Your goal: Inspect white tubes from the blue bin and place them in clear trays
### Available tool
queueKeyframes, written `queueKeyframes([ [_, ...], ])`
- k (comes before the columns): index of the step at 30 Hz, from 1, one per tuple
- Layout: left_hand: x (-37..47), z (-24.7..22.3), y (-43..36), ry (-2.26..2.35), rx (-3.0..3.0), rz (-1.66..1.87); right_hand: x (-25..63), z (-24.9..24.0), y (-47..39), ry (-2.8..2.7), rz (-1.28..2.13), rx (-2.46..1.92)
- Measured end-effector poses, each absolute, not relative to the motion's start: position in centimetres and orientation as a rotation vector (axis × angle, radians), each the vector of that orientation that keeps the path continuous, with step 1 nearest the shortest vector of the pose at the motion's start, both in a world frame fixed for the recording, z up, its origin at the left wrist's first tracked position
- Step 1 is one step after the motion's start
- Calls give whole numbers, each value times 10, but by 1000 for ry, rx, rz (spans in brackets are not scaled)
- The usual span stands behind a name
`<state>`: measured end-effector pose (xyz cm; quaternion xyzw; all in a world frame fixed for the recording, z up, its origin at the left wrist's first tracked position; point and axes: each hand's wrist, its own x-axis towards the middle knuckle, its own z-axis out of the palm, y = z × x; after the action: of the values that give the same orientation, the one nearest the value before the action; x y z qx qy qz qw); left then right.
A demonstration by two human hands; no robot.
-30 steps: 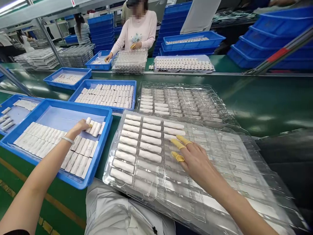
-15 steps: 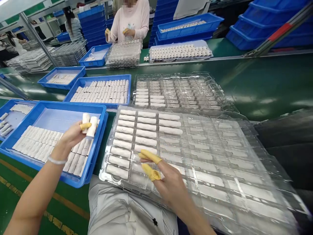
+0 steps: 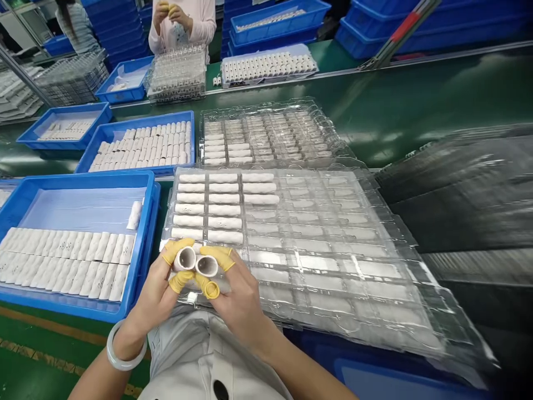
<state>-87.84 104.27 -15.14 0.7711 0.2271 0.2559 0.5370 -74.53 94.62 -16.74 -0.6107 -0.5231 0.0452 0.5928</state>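
Note:
Two hollow white tubes stand side by side in front of me, their open ends facing up toward my view. My left hand point(image 3: 162, 289), wearing yellow finger cots, pinches the left white tube point(image 3: 185, 258) between thumb and fingers. The right white tube point(image 3: 207, 266) is gripped the same way by my right hand point(image 3: 233, 289), also in yellow finger cots. Both hands are over the near left corner of a clear plastic tray point(image 3: 291, 214), whose left columns hold rows of white tubes. Part of the tray's near corner is hidden behind my hands.
On the left is a blue bin point(image 3: 144, 222) with packed rows of white tubes. Behind it sits another blue bin point(image 3: 192, 139) of tubes, beside a second clear tray point(image 3: 270, 130). Across the bench a co-worker point(image 3: 183, 25) handles something small behind stacked trays point(image 3: 177, 75).
My left hand has carried two tubes from over the blue bin to the tray. My right hand has come left and closed on one of them. The view has shifted.

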Motion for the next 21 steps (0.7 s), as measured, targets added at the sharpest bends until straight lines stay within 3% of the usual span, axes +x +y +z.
queueKeyframes([
  [21,-884,-144,1042,523,1895,700,-747,-163,948,-1301,-5,-1396],
])
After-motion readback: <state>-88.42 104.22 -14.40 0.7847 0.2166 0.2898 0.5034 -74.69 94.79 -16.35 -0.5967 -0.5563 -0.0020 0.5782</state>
